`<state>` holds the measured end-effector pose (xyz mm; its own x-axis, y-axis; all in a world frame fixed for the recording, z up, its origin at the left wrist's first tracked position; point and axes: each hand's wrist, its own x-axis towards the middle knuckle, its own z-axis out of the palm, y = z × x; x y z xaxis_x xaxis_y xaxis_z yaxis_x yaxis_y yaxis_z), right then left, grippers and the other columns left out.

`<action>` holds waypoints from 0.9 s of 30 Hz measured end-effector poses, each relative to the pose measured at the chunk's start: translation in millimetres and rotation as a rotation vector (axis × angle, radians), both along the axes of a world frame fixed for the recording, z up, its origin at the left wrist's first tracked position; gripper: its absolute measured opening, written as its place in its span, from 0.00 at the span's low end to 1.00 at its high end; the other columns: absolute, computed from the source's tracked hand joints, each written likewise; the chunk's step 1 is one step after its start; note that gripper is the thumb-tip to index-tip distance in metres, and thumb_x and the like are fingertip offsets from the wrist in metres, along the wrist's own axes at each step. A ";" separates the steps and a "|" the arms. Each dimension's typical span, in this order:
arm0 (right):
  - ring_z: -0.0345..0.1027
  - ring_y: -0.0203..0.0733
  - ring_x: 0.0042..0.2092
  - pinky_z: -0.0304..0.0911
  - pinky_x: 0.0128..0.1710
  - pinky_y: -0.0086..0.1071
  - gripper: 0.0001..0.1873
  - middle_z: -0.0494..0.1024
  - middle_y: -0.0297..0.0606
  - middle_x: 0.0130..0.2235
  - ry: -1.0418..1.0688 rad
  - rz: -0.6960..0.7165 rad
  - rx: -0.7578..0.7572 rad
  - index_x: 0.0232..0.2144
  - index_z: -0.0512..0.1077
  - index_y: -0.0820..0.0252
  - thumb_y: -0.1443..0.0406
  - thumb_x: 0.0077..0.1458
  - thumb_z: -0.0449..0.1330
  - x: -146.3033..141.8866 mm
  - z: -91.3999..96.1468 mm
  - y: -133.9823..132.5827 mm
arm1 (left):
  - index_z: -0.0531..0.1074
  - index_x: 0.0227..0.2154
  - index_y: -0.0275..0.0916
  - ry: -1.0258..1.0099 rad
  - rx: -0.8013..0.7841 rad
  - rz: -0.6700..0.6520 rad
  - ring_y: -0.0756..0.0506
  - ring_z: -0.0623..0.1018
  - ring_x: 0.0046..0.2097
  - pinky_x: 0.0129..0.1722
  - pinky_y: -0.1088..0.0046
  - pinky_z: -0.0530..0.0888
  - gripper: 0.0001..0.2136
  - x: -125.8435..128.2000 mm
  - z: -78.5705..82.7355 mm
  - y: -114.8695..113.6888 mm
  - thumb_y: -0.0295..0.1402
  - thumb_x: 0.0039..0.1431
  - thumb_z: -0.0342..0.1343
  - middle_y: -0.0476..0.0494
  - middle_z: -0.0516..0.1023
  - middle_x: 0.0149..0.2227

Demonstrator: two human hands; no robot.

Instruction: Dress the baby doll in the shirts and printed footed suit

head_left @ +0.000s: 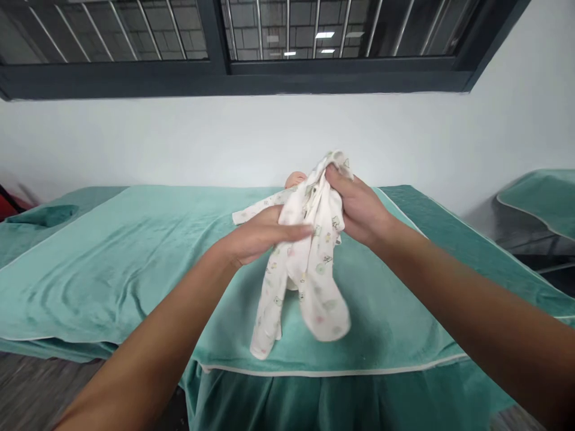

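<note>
Between my hands, a white baby garment point(323, 263) with a small pastel print hangs in loose folds above the bed. My left hand point(260, 232) grips its left side, thumb across the front and fingers hidden behind the cloth. Higher up, my right hand point(359, 203) is closed on the bunched upper part. Behind the garment shows the top of a small bald head point(295, 178), which looks like a doll's; the body is mostly hidden. A printed white sleeve point(256, 209) stretches out left of it, and I cannot tell whether it belongs to the held garment.
A green plush cover point(135, 257) with pale piping lies over the bed, wrinkled on the left. The white wall point(179, 140) and a dark-framed barred window point(332, 75) stand behind. Another green-covered surface point(543, 200) is at the right. Dark flooring point(40, 389) shows at lower left.
</note>
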<state>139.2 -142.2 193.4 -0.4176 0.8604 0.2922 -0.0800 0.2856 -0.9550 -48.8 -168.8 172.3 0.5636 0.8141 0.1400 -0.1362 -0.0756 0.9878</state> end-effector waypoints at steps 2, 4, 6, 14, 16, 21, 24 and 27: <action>0.76 0.50 0.42 0.72 0.42 0.41 0.30 0.81 0.40 0.36 0.008 -0.006 -0.013 0.45 0.74 0.54 0.39 0.51 0.63 2.1 -2.1 2.1 | 0.79 0.46 0.38 0.063 0.021 -0.041 0.35 0.81 0.49 0.46 0.60 0.78 0.22 0.6 1.5 -1.6 0.38 0.47 0.72 0.37 0.83 0.44; 0.76 0.49 0.40 0.72 0.40 0.40 0.30 0.81 0.41 0.36 0.012 0.023 -0.053 0.44 0.75 0.54 0.39 0.52 0.61 6.7 -7.2 1.5 | 0.79 0.45 0.39 0.020 0.022 0.038 0.35 0.81 0.48 0.45 0.61 0.78 0.20 1.3 2.1 -0.2 0.38 0.48 0.71 0.37 0.83 0.44; 0.76 0.49 0.40 0.73 0.38 0.39 0.28 0.82 0.42 0.37 -0.041 0.127 -0.105 0.43 0.76 0.55 0.40 0.54 0.61 12.0 -12.3 -1.4 | 0.79 0.43 0.38 -0.090 0.014 0.153 0.36 0.82 0.45 0.43 0.62 0.78 0.18 2.7 1.2 3.5 0.39 0.49 0.70 0.38 0.84 0.42; 0.78 0.49 0.42 0.73 0.43 0.41 0.24 0.83 0.41 0.39 -0.040 0.161 -0.093 0.43 0.77 0.56 0.46 0.53 0.66 9.4 -10.9 -6.7 | 0.78 0.45 0.36 -0.194 -0.073 0.161 0.35 0.83 0.43 0.44 0.60 0.79 0.21 7.4 -10.5 9.8 0.44 0.51 0.68 0.36 0.84 0.39; 0.77 0.50 0.44 0.72 0.46 0.43 0.28 0.82 0.41 0.40 0.051 0.109 -0.079 0.46 0.76 0.55 0.43 0.53 0.65 6.7 -9.7 -4.1 | 0.77 0.48 0.37 -0.126 -0.090 0.042 0.34 0.83 0.46 0.46 0.58 0.79 0.24 5.0 -11.9 7.7 0.40 0.48 0.71 0.35 0.84 0.41; 0.77 0.51 0.45 0.73 0.45 0.43 0.32 0.83 0.43 0.40 0.065 0.089 -0.114 0.48 0.75 0.56 0.40 0.52 0.63 8.9 -13.0 -5.7 | 0.77 0.48 0.37 -0.232 -0.088 0.118 0.34 0.82 0.47 0.49 0.58 0.78 0.23 9.0 -10.6 6.1 0.41 0.50 0.70 0.35 0.83 0.43; 0.78 0.49 0.40 0.73 0.40 0.39 0.27 0.83 0.43 0.39 -0.028 0.223 -0.174 0.46 0.76 0.58 0.46 0.53 0.66 12.6 -13.6 -11.5 | 0.77 0.47 0.38 -0.357 -0.136 0.195 0.34 0.82 0.47 0.48 0.57 0.79 0.22 18.0 -8.7 6.4 0.47 0.55 0.63 0.36 0.83 0.42; 0.78 0.47 0.38 0.73 0.39 0.38 0.25 0.83 0.41 0.38 -0.142 0.382 -0.184 0.44 0.77 0.60 0.52 0.49 0.71 12.4 -11.4 -13.0 | 0.77 0.47 0.37 -0.364 -0.216 0.161 0.33 0.83 0.45 0.45 0.56 0.80 0.22 24.7 -8.6 7.0 0.49 0.57 0.61 0.36 0.84 0.41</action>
<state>151.6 -155.1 182.0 -0.7402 0.6692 0.0653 -0.0111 0.0849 -0.9963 -24.1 -161.8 163.7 0.3727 0.9198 0.1226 -0.4808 0.0784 0.8733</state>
